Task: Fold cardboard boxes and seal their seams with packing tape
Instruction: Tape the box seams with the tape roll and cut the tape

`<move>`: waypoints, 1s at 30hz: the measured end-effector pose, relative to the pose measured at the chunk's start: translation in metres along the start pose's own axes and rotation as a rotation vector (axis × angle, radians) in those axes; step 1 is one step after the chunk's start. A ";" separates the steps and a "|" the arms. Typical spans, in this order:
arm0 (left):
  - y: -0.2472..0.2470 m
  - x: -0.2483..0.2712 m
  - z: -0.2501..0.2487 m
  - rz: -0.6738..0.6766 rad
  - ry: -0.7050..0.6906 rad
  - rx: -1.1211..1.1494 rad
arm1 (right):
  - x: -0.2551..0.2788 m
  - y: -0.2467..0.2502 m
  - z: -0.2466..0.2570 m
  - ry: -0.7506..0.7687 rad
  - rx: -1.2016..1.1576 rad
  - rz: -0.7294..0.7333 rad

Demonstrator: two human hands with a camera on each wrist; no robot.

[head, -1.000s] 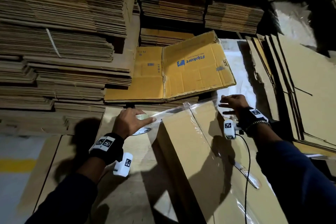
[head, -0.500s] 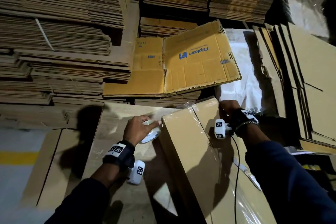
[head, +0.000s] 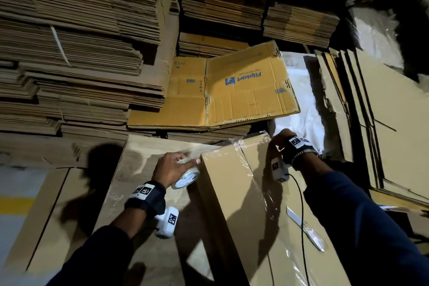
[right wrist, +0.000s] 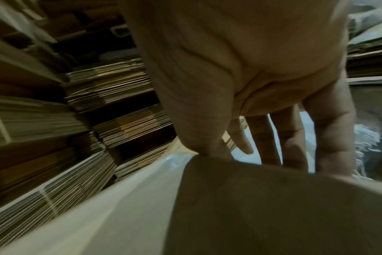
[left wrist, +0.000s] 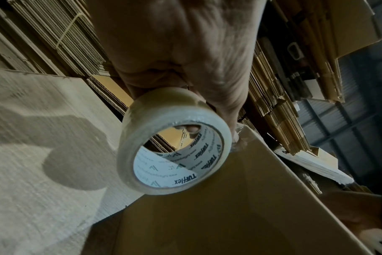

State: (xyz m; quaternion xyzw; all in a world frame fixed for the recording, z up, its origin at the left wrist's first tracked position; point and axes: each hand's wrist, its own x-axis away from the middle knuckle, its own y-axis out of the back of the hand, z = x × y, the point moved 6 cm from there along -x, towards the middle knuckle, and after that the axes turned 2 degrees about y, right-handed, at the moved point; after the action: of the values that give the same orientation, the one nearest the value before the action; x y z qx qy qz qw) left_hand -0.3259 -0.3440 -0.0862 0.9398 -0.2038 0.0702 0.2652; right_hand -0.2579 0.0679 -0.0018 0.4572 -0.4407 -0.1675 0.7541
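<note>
Left of the box (head: 232, 193), the tape roll (head: 185, 177) is gripped by the curled left hand (head: 171, 169) at its far corner. At the box's right far edge, the right hand (head: 282, 140) is laid open, fingers pressing; tape should be kept taut and rubbed flat.

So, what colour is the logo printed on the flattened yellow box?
Blue, on the flattened yellow box; the head view shows it best.
</note>
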 end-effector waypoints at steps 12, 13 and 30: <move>-0.001 -0.001 0.007 -0.028 0.018 -0.003 | 0.160 -0.095 0.129 0.889 0.117 -0.070; -0.001 -0.002 0.008 -0.028 0.021 -0.026 | 0.179 -0.118 0.135 0.938 0.199 0.036; -0.006 -0.004 0.015 0.003 0.053 0.070 | 0.064 -0.070 0.036 0.385 0.261 -0.047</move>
State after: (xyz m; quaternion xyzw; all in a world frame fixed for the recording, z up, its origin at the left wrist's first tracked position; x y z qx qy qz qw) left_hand -0.3264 -0.3462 -0.1023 0.9460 -0.1956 0.1028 0.2372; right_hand -0.2414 -0.0303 -0.0204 0.5844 -0.2960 -0.0362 0.7547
